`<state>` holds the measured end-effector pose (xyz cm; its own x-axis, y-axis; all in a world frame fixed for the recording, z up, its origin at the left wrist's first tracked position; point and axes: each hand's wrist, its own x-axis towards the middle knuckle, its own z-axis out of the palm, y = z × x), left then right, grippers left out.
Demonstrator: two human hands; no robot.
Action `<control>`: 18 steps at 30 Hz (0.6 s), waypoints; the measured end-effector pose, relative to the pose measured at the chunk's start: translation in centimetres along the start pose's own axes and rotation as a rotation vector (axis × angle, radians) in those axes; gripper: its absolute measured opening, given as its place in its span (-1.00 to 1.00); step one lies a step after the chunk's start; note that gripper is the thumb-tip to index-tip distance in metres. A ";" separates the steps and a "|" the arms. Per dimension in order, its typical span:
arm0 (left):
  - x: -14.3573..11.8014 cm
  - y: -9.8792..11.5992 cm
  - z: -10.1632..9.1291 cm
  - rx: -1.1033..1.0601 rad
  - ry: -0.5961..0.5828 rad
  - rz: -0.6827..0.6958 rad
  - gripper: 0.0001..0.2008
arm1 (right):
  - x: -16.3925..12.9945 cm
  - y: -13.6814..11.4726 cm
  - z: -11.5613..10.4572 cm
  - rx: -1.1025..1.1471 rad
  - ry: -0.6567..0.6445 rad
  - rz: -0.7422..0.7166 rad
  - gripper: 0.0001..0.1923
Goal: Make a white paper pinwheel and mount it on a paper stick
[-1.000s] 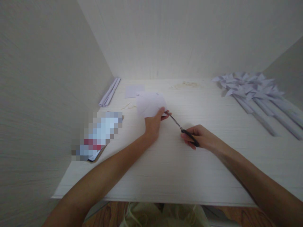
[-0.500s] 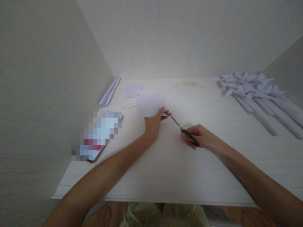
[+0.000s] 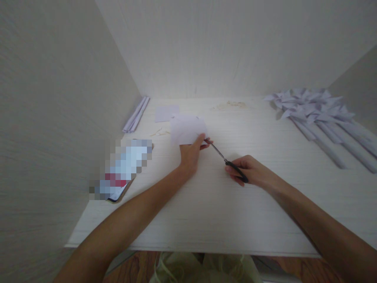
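Observation:
A pale lilac square of paper (image 3: 187, 129) is held above the table by my left hand (image 3: 193, 151), with the thumb on top and the fingers underneath at its near right corner. My right hand (image 3: 244, 171) grips a pair of scissors (image 3: 218, 151) by the black handles. The blades point up and left, and their tips meet the paper's near right corner beside my left thumb. How far the blades reach over the paper is hard to make out. Behind the held sheet lies another lilac paper square (image 3: 165, 113), partly covered by it.
At the left lies a phone (image 3: 129, 169), its screen blurred out. Rolled paper sticks (image 3: 136, 114) rest by the left wall. Several paper pinwheels (image 3: 315, 108) on paper sticks are piled at the far right. Thin scraps (image 3: 160, 133) lie on the white table (image 3: 206, 220), which walls enclose.
Almost nothing differs. The held paper has shifted very slightly, while both hands and the scissors keep nearly the same place.

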<state>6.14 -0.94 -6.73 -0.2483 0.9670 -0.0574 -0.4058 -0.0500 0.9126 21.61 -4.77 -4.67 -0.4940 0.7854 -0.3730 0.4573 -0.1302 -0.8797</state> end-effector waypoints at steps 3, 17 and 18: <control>0.0 0.0 0.0 0.005 0.000 0.002 -0.88 | 0.0 0.1 0.0 -0.010 -0.004 0.000 -0.57; -0.1 0.0 -0.1 -0.008 -0.021 0.021 -0.90 | -0.1 -0.2 0.1 -0.006 0.034 0.012 -0.58; -0.1 0.0 -0.1 -0.001 -0.019 0.021 -0.90 | -0.2 -0.2 0.1 -0.005 0.036 0.011 -0.58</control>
<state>6.11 -1.05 -6.73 -0.2396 0.9704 -0.0304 -0.4012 -0.0705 0.9133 21.52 -4.91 -4.44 -0.4619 0.8056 -0.3712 0.4660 -0.1356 -0.8743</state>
